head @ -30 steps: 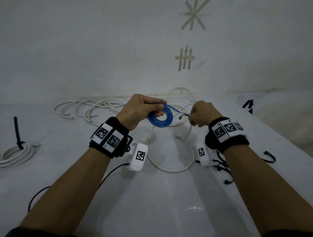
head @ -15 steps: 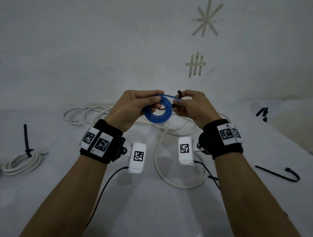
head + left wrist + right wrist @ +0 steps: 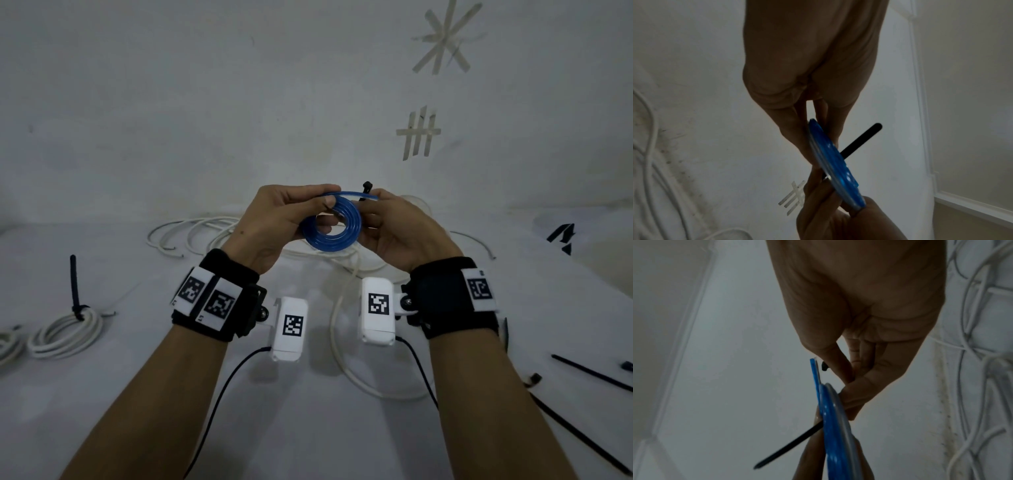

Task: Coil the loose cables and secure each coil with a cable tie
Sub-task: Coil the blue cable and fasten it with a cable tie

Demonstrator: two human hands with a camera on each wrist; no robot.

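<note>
Squarely between both grips, blue coil [image 3: 331, 229], black tie [image 3: 791, 445] through it.

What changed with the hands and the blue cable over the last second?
The right hand came up from the table with a black cable tie, met the blue coil, and the tie's tail now pokes through the coil's middle. The left hand kept pinching the coil. The tied white coil stayed put.
</note>
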